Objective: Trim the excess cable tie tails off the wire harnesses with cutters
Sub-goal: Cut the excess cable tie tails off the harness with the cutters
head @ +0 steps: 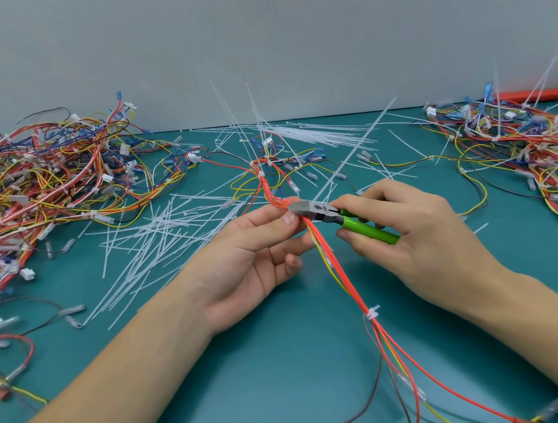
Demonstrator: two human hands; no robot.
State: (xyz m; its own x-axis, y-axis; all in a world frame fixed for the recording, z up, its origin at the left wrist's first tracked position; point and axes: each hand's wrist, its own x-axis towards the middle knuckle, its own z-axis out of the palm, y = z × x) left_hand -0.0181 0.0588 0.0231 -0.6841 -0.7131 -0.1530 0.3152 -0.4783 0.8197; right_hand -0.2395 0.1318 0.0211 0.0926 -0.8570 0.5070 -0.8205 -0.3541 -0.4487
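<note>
Wire harness [336,260] is right in the middle of the table, running from a fanned-out bunch up near the loose ties, between your hands, and down toward the bottom right edge where the wires spread apart again. Mostly orange-red wires with a couple of yellow ones mixed in. Your left hand [250,248] sits palm up, thumb and forefinger pinching the bundle, the other fingers loosely curled underneath. Your right hand [407,229] is wrapped around the green handles of the cutters [336,217], and the metal nose points left, sitting right at the bundle just beside your left thumb. Can't tell whether the blades are actually closed on anything, that spot's too small and partly hidden by your fingers. Lower down the same harness there's a white cable tie [372,314] cinched around the wires with only a stubby bit sticking out.

Around you: a big tangled pile of harnesses [37,188] on the left, another pile [525,144] on the right with long white tails poking up out of it. Cut-off tie tails [156,238] are scattered all over the teal mat [288,382] left of your left hand, and a sheaf of unused-looking long ties [317,135] lies near the back wall.
</note>
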